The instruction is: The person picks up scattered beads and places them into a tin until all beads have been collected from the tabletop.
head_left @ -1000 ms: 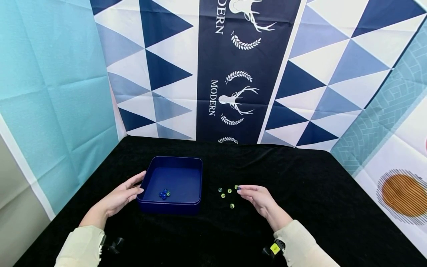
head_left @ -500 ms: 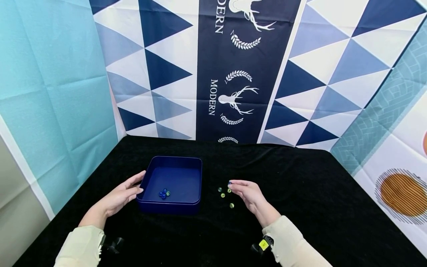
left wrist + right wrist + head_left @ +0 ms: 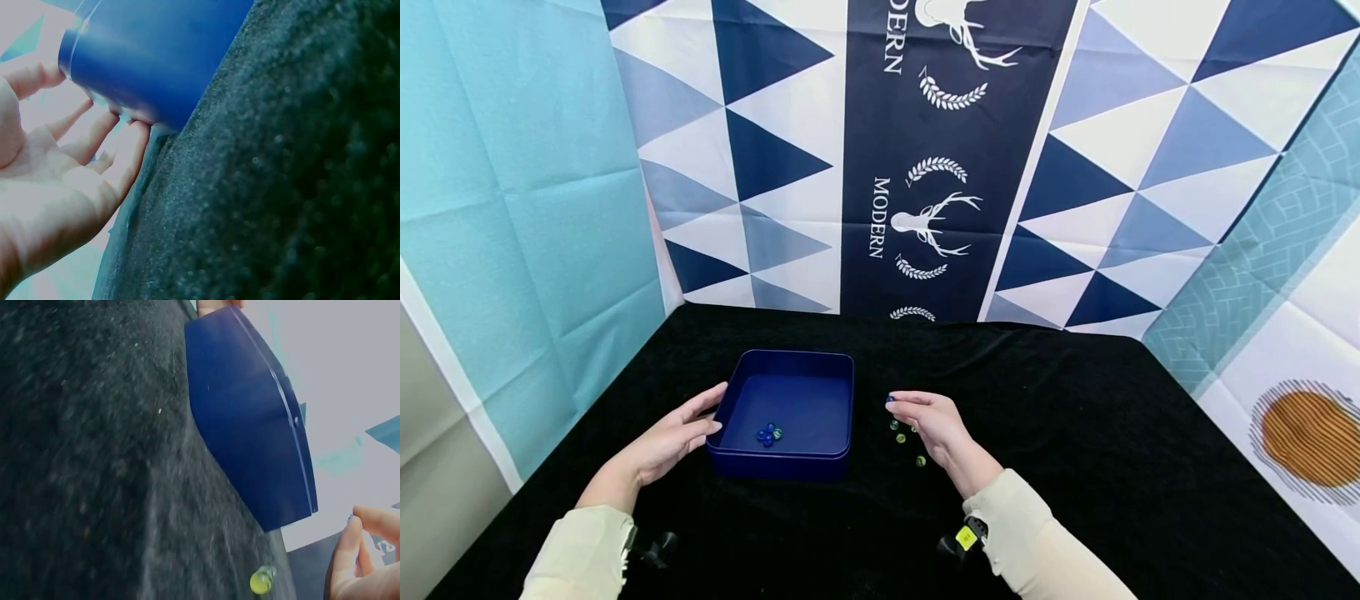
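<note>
A dark blue square box (image 3: pixel 778 467) stands on black cloth, left of centre in the head view. Inside it lie several blue marbles (image 3: pixel 765 435) and one green marble (image 3: pixel 777 433), clustered near the front. My left hand (image 3: pixel 662 446) touches the box's left side with its fingertips, thumb near the rim. Between thumb and fingers my right hand (image 3: pixel 938 425) pinches a blue marble (image 3: pixel 890 399), mostly hidden, to the right of the box. Under and beside that hand are several loose greenish marbles (image 3: pixel 900 438), one partly hidden by the fingers.
Black cloth (image 3: pixel 1037 392) covers the table. Behind it hangs a patterned curtain (image 3: pixel 917 167) with triangles and deer heads; a light teal sheet (image 3: pixel 512 192) is at the left. A yellow-faced wrist device (image 3: pixel 966 537) sits at my right cuff.
My right hand has moved left toward the box, carrying the blue marble, passing over the loose marbles and covering some of them. The left hand and the box have stayed in place.
</note>
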`<state>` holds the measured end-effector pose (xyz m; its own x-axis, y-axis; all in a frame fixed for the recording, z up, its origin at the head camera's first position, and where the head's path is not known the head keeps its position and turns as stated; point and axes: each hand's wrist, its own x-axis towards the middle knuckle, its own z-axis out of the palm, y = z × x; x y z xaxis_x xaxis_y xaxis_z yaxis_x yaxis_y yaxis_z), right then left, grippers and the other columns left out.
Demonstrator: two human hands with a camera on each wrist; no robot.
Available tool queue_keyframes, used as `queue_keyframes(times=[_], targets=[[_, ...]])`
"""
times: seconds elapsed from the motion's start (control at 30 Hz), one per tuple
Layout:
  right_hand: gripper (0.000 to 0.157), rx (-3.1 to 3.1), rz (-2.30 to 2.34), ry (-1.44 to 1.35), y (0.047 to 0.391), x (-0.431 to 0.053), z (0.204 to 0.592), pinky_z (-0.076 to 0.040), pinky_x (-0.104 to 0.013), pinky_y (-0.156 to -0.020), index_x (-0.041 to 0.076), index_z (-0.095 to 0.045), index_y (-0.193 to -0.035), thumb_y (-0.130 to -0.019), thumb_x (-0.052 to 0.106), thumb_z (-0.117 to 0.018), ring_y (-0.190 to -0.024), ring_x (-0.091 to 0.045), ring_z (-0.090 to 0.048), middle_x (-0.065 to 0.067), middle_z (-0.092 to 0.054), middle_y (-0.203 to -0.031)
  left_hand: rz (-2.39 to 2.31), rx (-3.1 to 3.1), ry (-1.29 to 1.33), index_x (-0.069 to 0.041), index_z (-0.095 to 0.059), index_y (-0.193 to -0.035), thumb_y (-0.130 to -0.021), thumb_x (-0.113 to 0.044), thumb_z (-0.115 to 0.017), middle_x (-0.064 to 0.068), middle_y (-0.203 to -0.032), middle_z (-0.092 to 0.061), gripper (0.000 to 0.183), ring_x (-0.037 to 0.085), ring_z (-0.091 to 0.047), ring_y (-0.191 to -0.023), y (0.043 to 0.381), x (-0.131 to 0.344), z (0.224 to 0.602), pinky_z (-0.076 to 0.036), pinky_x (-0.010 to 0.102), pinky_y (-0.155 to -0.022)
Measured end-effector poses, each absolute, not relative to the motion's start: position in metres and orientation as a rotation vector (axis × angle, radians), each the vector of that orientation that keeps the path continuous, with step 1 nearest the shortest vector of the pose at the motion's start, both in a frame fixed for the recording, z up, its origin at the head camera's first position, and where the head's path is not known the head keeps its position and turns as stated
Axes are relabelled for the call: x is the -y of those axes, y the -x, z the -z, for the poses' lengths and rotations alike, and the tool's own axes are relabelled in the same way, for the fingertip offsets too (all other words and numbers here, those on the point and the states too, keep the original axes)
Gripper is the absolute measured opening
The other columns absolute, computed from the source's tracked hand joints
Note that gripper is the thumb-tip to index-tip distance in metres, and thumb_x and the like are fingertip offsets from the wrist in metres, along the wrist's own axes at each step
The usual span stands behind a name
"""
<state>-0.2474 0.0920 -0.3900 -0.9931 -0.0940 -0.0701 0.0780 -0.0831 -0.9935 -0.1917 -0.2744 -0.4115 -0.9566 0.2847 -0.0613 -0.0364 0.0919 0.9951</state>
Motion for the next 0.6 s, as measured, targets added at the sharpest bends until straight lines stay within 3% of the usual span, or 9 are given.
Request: queue_keyframes(times=[0.43,0.6], targets=[[0.029,-2.050,2.195,0.027,0.247,-0.062,0.384,-0.047,-0.033,-0.085,-0.011,-0.064,-0.106,-0.078,-0.003,-0.069,-0.077,-0.012,-0.064,-0.009,-0.069,-0.090,-1.952,-2.131,-0.246,-0.010,-0.006,-0.151,-0.096,-0.012,-0.048,0.019,-0.153,0.000,0.069,0.038,-0.006,-0.137,0.192,0.274,0.412,-0.010,0.055,-0.106],[0.027,-2.009,2.218,0.058,0.245,-0.050,0.381,-0.049,-0.031,-0.082,-0.012,-0.065,-0.103,-0.078,-0.006,-0.068,-0.076,-0.012,-0.064,-0.008,-0.069,-0.088,-1.953,-2.133,-0.242,-0.009,-0.006,-0.150,-0.096,-0.012,-0.048,0.019,-0.153,-0.001,0.069,0.038,-0.006,-0.137,0.191,0.274,0.411,-0.009,0.055,-0.106]])
